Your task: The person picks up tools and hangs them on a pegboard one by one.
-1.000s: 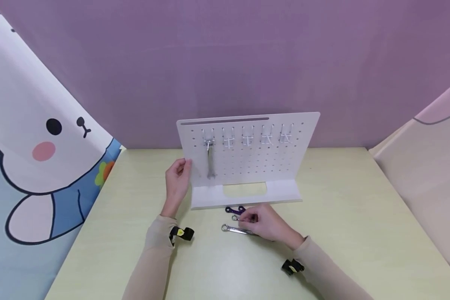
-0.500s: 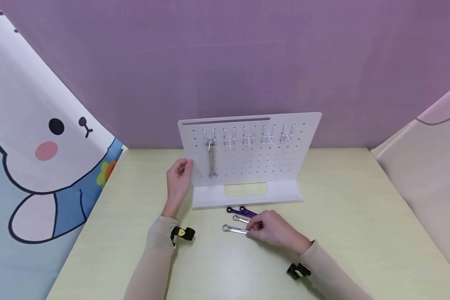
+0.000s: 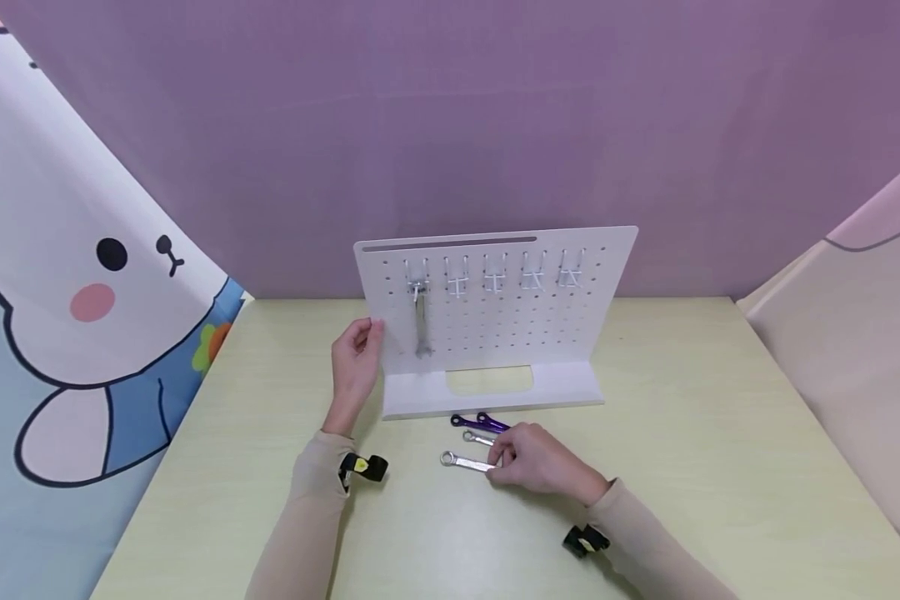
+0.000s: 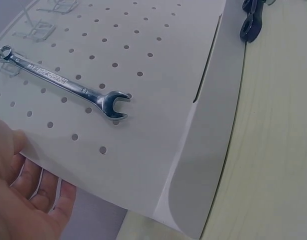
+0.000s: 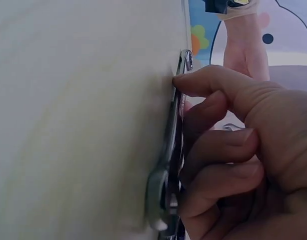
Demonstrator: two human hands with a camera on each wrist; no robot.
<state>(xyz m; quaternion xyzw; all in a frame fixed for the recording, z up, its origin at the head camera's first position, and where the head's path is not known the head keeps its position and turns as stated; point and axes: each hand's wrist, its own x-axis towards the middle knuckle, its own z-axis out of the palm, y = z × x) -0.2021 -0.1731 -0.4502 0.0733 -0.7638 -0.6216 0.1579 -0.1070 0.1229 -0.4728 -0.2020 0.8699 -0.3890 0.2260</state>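
In the head view my left hand (image 3: 356, 362) grips the left edge of a white pegboard stand (image 3: 510, 325), thumb in front and fingers behind. A silver combination wrench (image 4: 58, 80) hangs by its ring end from the leftmost hook, open end down. My right hand (image 3: 536, 458) pinches the nearest silver combination wrench (image 3: 467, 462), whose ring end points left; fingers cover its other end in the head view. Just beyond lie a smaller silver wrench (image 3: 477, 437) and two purple wrenches (image 3: 465, 422), partly covered by the right hand.
Several wire hooks (image 3: 495, 279) stand out in a row along the upper pegboard. The stand's foot (image 3: 412, 396) rests on the pale wooden table (image 3: 690, 433). A purple curtain (image 3: 495, 125) is behind, and a cartoon-printed cloth (image 3: 120, 333) hangs at left.
My right hand has shifted right and slightly toward me, from over the smaller silver wrench to the nearest one. That wrench has moved a little toward me. The left hand stays put.
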